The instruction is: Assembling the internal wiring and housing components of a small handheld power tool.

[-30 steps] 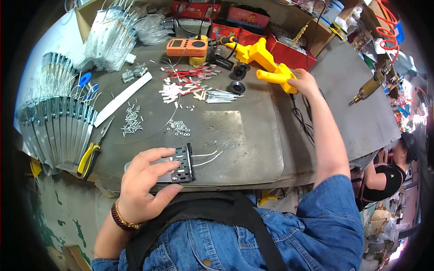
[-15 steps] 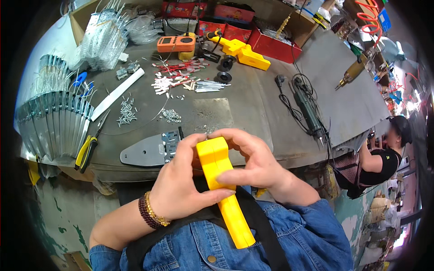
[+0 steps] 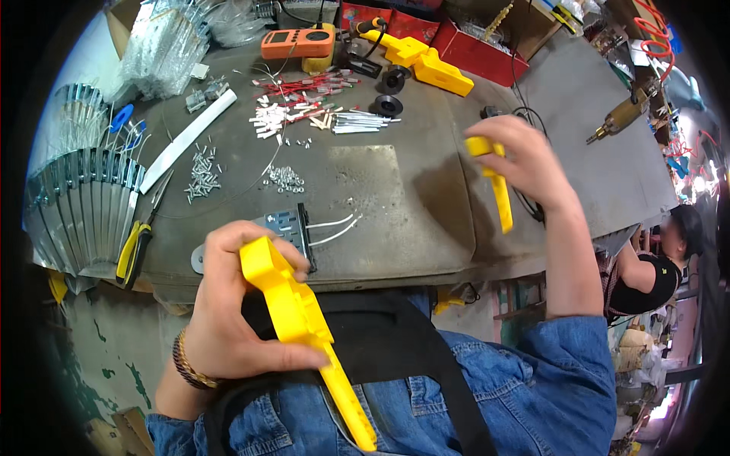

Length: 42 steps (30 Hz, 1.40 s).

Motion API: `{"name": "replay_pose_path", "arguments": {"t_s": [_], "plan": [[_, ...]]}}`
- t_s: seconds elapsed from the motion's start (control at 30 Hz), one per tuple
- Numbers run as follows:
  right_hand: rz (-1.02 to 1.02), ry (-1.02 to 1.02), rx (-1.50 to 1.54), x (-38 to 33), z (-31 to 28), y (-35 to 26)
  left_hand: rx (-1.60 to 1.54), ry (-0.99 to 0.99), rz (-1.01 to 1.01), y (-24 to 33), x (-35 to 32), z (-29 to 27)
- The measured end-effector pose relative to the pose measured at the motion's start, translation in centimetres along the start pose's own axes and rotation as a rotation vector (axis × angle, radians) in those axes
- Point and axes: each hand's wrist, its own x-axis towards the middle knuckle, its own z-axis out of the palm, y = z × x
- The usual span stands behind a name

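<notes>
1. Setting: a grey, worn worktop (image 3: 380,190) in a workshop, its near edge running just in front of the person's denim-clad body; a second person sits beyond its right end.
2. Left hand (image 3: 236,304): closed around a large yellow plastic shell (image 3: 293,311), thumb beneath and fingers curled over its broad upper end. The shell is held off the worktop, just past its near edge, and its narrow tail slants down toward the lap.
3. Right hand (image 3: 525,159): raised above the right part of the worktop, fingers pinched on the top of a slimmer yellow plastic piece (image 3: 498,190), which hangs down clear of the surface.
4. The two yellow parts are well apart, with bare worktop between them.
5. Near edge: a grey metal plate with white wires (image 3: 293,228) lies just beside the left hand's fingers; yellow-handled pliers (image 3: 133,247) lie close to the left corner.
6. Left rim: a fanned row of metal strips (image 3: 76,205) overhangs the edge.
7. Far side: loose screws (image 3: 201,171), a white bar (image 3: 186,140), red and white wire connectors (image 3: 304,106), an orange meter (image 3: 298,44), two more yellow shells (image 3: 426,61) and a red tray (image 3: 464,45) crowd the back.
8. Open room: the centre, around a paler square patch, carries nothing; black cable (image 3: 528,201) lies under the right hand.
</notes>
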Motion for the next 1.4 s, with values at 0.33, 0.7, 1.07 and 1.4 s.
{"name": "replay_pose_path", "arguments": {"t_s": [0.33, 0.7, 1.07, 1.4], "plan": [[-0.029, -0.106, -0.011, 13.0, 14.3, -3.0, -0.459, -0.044, -0.003, -2.6, -1.9, -6.3], [0.021, -0.251, 0.150, 13.0, 14.3, -3.6, -0.725, 0.510, -0.077, -4.0, -2.3, -4.8], [0.004, 0.217, 1.625, 5.4, 8.7, -12.2, -0.676, 0.548, -0.146, -4.0, -1.1, -2.8], [-0.089, 0.319, 1.612, 3.5, 8.6, -14.5, -0.582, 0.522, -0.067, -3.8, -1.0, -1.5]]}}
